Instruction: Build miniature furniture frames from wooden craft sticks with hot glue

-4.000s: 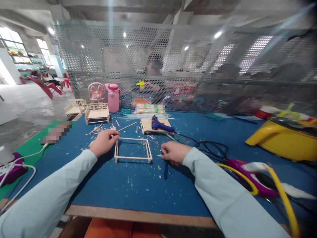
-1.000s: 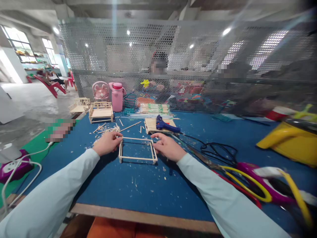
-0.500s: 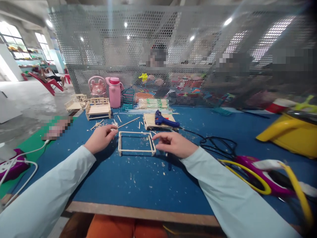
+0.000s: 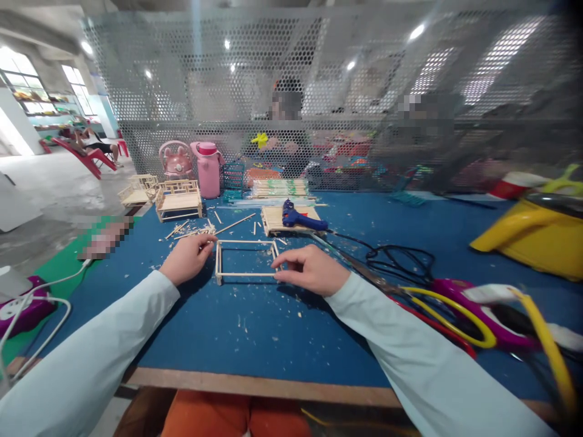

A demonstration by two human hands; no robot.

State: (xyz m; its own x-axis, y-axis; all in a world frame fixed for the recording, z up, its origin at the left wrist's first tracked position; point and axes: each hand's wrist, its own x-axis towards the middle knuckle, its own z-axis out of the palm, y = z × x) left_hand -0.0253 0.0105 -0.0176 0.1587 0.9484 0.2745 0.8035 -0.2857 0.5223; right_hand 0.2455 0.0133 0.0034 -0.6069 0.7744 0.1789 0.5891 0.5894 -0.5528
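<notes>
A rectangular frame of thin wooden sticks (image 4: pixel 246 275) rests on short legs on the blue tabletop. My left hand (image 4: pixel 187 260) is at its back left corner, thumb and fingers pressed together; whether they pinch the corner or a small piece is hidden. On the other side, my right hand (image 4: pixel 314 270) has thumb and index finger closed on the right end of the frame. Behind it a blue glue gun (image 4: pixel 300 218) lies on a flat wooden stick piece (image 4: pixel 269 226). A loose stick (image 4: pixel 234 224) and small offcuts lie beyond my left hand.
Small stick-built furniture pieces (image 4: pixel 178 200) stand at the back left, near a pink bottle (image 4: pixel 209 173). Pliers-like tools with red handles (image 4: pixel 437 325), a black cable (image 4: pixel 401 261) and a yellow container (image 4: pixel 537 240) lie right. Behind a perforated screen (image 4: pixel 218 85) sits a person.
My right hand has moved left and closed on the frame's right end. My left hand has shifted only slightly. The red-handled tool beside my right forearm has come into view.
</notes>
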